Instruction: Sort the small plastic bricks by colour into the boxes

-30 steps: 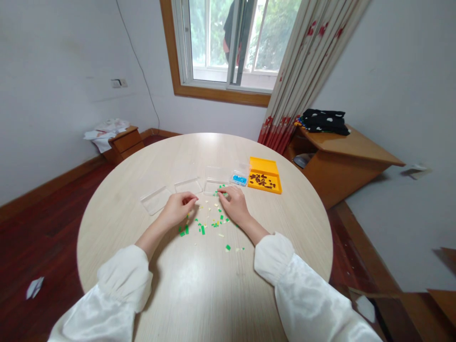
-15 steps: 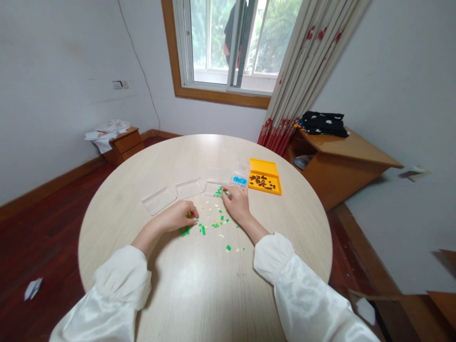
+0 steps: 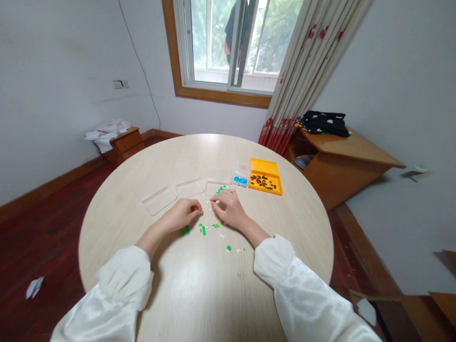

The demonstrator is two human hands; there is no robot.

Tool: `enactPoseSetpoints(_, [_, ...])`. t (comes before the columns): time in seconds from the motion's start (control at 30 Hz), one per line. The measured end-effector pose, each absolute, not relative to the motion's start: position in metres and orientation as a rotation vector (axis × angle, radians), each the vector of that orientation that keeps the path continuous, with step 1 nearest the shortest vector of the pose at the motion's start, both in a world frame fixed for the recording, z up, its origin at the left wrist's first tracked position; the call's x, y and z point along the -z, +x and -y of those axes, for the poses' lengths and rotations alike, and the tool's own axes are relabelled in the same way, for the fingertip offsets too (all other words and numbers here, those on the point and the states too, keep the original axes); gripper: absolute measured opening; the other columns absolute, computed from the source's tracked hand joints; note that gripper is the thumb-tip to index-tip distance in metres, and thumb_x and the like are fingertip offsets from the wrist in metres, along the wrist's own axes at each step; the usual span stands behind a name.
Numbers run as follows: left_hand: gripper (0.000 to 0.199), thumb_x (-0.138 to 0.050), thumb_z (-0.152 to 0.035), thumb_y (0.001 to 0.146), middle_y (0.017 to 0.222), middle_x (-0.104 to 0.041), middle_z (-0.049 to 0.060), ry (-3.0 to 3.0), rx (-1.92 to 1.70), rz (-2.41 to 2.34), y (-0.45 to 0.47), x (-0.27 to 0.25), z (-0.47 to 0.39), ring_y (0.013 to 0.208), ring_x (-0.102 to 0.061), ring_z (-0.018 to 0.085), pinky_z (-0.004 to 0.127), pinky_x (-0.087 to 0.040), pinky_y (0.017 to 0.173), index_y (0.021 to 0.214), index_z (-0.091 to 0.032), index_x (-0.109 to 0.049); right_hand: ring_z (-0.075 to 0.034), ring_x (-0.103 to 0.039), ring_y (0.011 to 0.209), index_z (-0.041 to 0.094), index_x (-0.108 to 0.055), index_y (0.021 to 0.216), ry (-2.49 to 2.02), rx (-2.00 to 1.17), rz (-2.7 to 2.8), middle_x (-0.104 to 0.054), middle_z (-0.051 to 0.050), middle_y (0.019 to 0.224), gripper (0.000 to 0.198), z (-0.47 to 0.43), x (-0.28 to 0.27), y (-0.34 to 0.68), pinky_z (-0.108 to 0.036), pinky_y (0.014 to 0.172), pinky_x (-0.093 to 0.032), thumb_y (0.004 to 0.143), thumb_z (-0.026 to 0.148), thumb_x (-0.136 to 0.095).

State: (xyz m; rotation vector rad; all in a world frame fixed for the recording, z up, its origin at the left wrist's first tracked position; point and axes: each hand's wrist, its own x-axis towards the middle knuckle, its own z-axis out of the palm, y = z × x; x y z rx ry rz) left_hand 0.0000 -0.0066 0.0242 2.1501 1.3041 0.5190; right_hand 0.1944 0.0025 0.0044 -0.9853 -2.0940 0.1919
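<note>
My left hand (image 3: pixel 185 213) is closed in a pinch, with a small green building brick (image 3: pixel 201 212) at its fingertips. Just right of it, my right hand (image 3: pixel 231 208) hovers low over the table with thumb and forefinger together; whatever is between them is too small to make out. Loose green bricks (image 3: pixel 204 230) lie in front of the hands, mixed with tiny yellow and cream pieces (image 3: pixel 222 236). Beyond my right hand, a clear plastic box (image 3: pixel 210 186) has several green bricks in it. My hands partly cover the scattered pieces.
Two clear trays (image 3: pixel 159 201) (image 3: pixel 189 188) stand at the left. Farther right are a small clear box of blue pieces (image 3: pixel 240 181) and an open yellow case (image 3: pixel 264 166) with dark brown pieces. All rest on a round wooden table (image 3: pixel 213 285).
My right hand has moved left, away from the clear box with green bricks, towards my left hand. My left hand has shifted right, and a green brick now shows at its fingertips.
</note>
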Motion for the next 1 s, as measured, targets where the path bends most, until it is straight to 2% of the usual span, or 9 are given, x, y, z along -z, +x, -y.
enactPoseSetpoints(0.37, [0.013, -0.053, -0.027, 0.071, 0.065, -0.063, 0.001, 1.891, -0.923, -1.253, 0.014, -0.016, 0.008, 0.063, -0.057, 0.013, 0.024, -0.044, 0.062, 0.070, -0.016, -0.059, -0.016, -0.056, 0.078, 0.019, -0.063, 0.081, -0.872, -0.227, 2.201, -0.067, -0.002, 0.076, 0.010, -0.001, -0.002, 0.193, -0.035, 0.085, -0.033, 0.081, 0.027, -0.058])
enactPoseSetpoints(0.63, [0.011, -0.057, -0.027, 0.068, 0.064, -0.062, -0.001, 1.813, -1.001, -1.229, 0.016, -0.015, 0.008, 0.064, -0.060, 0.014, 0.025, -0.045, 0.062, 0.071, -0.017, -0.053, -0.016, -0.056, 0.075, 0.019, -0.063, 0.079, -0.866, -0.192, 2.186, -0.067, -0.001, 0.073, 0.011, 0.001, -0.005, 0.192, -0.035, 0.082, -0.034, 0.082, 0.029, -0.058])
enactPoseSetpoints(0.8, [0.009, -0.056, -0.026, 0.070, 0.066, -0.062, -0.001, 1.822, -0.998, -1.159, 0.017, -0.015, 0.010, 0.067, -0.061, 0.014, 0.025, -0.046, 0.065, 0.074, -0.018, -0.052, -0.016, -0.056, 0.075, 0.019, -0.061, 0.078, -0.847, -0.184, 2.170, -0.066, -0.001, 0.073, 0.005, 0.002, -0.006, 0.191, -0.035, 0.082, -0.034, 0.079, 0.023, -0.058])
enactPoseSetpoints(1.0, [0.010, -0.054, -0.027, 0.071, 0.068, -0.062, 0.000, 1.825, -1.042, -1.221, 0.017, -0.019, 0.010, 0.069, -0.061, 0.015, 0.026, -0.046, 0.065, 0.075, -0.019, -0.051, -0.017, -0.057, 0.077, 0.019, -0.059, 0.074, -0.914, -0.172, 2.128, -0.066, -0.002, 0.073, 0.006, 0.000, -0.006, 0.193, -0.034, 0.082, -0.034, 0.078, 0.024, -0.058])
